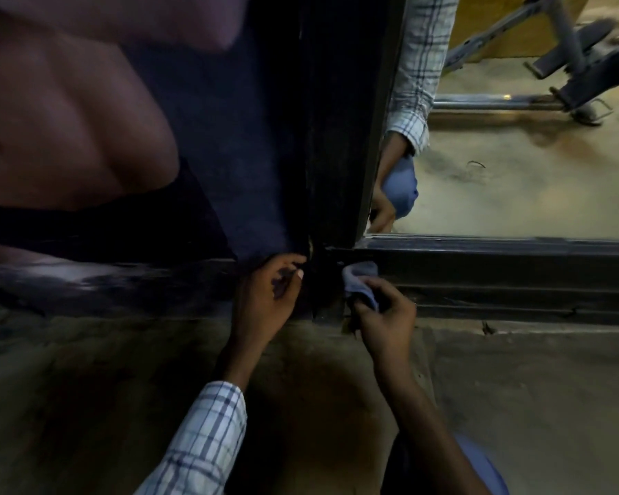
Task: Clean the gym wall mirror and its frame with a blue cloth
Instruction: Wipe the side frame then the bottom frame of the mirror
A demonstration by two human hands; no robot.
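As right hand (385,317) grips blue cloth (361,280), frame corner (331,276) murky, mirror (515,180) cropped

Gym: exercise machine (569,69) reflected in wall mirror (515,194).

A dim room with a dusty, stained concrete floor (86,387). At left, a large dark wall poster (68,119) shows a bare, muscular torso.

Dim, noisy wide-angle view; brightest in the mirror (515,173), edges blurred and bent.
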